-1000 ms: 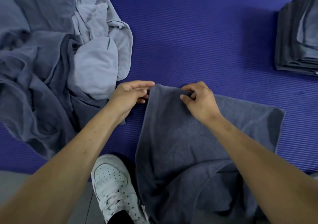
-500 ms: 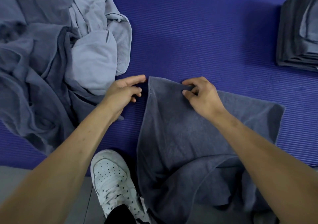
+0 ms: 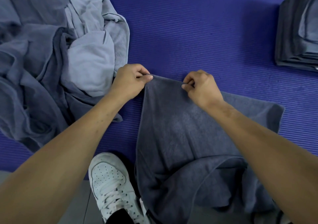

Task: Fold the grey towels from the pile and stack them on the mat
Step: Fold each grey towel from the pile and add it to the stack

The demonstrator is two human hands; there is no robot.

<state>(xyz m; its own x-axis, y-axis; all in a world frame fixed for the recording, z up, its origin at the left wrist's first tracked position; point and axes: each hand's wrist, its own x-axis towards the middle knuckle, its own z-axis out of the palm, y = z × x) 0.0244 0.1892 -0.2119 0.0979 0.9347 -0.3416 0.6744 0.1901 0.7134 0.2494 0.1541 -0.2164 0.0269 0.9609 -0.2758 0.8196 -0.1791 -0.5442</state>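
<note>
Towel (image 3: 175, 129) edge pinched between both hands

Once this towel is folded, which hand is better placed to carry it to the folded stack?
Right, probably. The right hand pinches the towel on the side nearer the folded stack; the left hand is beside the pile.

A second ago the left hand (image 3: 130, 80) lay with fingers nearly straight beside the towel (image 3: 173, 125), just touching its 11 o'clock corner. Now its fingers have curled and pinch that corner, matching the right hand (image 3: 201, 86), whose grip on the far edge has closed tighter. The edge between them looks drawn straighter, perhaps slightly lifted.
</note>
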